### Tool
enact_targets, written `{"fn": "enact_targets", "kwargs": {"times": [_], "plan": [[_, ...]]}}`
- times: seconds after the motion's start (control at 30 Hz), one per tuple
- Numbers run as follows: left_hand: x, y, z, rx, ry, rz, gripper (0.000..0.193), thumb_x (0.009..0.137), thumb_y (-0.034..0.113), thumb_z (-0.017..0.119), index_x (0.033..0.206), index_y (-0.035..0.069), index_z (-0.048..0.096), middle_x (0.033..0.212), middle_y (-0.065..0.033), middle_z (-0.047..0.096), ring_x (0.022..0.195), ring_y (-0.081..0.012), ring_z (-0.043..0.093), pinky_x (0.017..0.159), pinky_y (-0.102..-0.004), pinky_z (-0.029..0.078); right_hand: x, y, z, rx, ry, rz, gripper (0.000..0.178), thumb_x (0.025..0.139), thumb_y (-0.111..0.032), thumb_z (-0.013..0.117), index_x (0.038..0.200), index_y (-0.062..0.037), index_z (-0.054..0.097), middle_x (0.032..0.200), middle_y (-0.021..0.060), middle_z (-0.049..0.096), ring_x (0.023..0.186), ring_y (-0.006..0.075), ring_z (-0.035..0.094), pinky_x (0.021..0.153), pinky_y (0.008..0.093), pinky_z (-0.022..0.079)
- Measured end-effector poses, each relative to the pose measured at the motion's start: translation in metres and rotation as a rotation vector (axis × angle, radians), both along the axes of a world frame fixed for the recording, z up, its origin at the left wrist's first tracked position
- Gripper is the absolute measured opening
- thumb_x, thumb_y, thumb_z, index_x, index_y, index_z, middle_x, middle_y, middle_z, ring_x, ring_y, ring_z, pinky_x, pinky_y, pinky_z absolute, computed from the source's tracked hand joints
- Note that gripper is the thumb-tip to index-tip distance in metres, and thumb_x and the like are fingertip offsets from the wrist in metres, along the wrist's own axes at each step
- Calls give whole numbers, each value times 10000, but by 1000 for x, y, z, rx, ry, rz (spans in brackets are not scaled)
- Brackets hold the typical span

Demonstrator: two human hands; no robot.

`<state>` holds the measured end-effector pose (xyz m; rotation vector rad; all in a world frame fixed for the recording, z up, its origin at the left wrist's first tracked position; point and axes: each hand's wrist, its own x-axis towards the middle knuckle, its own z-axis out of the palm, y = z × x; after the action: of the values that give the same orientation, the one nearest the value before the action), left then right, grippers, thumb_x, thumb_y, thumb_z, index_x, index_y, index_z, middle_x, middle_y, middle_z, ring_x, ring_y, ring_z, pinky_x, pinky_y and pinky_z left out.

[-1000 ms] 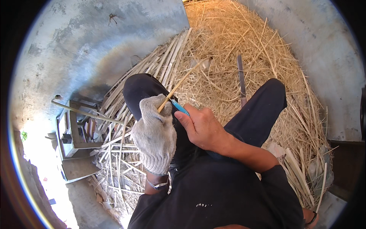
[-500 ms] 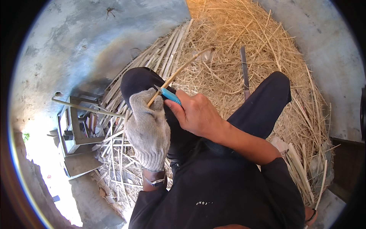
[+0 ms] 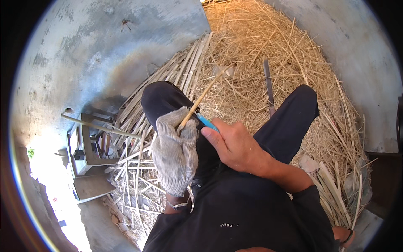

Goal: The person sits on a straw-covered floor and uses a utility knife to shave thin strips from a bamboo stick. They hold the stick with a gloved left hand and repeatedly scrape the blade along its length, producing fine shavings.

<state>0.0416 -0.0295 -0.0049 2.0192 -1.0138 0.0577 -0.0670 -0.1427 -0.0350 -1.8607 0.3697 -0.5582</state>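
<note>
My left hand (image 3: 176, 147), in a grey knit glove, is closed round a thin bamboo strip (image 3: 207, 90) that slants up and away to the right. The strip's near end is hidden by the glove. My bare right hand (image 3: 235, 145) grips a small knife with a blue handle (image 3: 208, 122). The knife's tip end lies close beside the strip, just right of the gloved fingers; whether the blade touches it I cannot tell. Both hands are above my lap, the left one near my left knee (image 3: 161, 94).
Shavings (image 3: 256, 38) are heaped across the floor ahead. A long-bladed knife (image 3: 268, 86) lies on them between my knees. Split bamboo strips (image 3: 184, 63) are piled at the left, beside a wooden frame (image 3: 84, 145). More strips (image 3: 331, 189) lie at the right, and walls (image 3: 159, 25) rise around.
My right hand with the blue knife has moved right and nearer to me. The gloved left hand and the strip have also shifted slightly right and nearer in the picture.
</note>
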Motion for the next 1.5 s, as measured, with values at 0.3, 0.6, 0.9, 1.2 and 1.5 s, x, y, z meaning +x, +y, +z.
{"fn": "enact_targets", "kwargs": {"times": [0.3,0.6,0.9,1.2,1.5], "plan": [[-1,8,9,-107,0,130,274,904,178,737,1080,-32,746,899,-147,746,786,-178,699,712,-288,550,1,3,0,3,32,55,362,1039,-289,555,840,11,515,536,210,535,492,427,575,462,484,434],[-8,2,7,-223,81,62,205,814,49,778,980,-69,757,887,-129,729,818,-200,690,752,-275,542,-7,4,12,-34,9,81,372,1027,-290,574,820,11,503,500,193,537,462,405,588,441,491,455],[-4,-1,0,-275,87,38,188,753,121,844,828,-27,755,788,-141,742,727,-209,697,698,-327,551,16,-44,-65,-316,217,-179,315,1028,-247,561,907,45,558,567,204,523,538,418,582,519,469,446],[-3,-8,12,-183,41,78,240,878,110,742,1052,-55,737,961,-126,739,844,-195,689,773,-305,545,0,-8,17,58,-42,77,374,1023,-296,588,809,5,535,497,179,527,438,384,572,426,467,441],[2,1,-2,-287,108,78,316,945,185,708,1063,-107,700,797,-164,717,609,-187,674,592,-263,555,24,-29,-45,-122,84,-189,333,1015,-245,590,833,34,579,572,223,546,510,411,589,465,448,430]]}}
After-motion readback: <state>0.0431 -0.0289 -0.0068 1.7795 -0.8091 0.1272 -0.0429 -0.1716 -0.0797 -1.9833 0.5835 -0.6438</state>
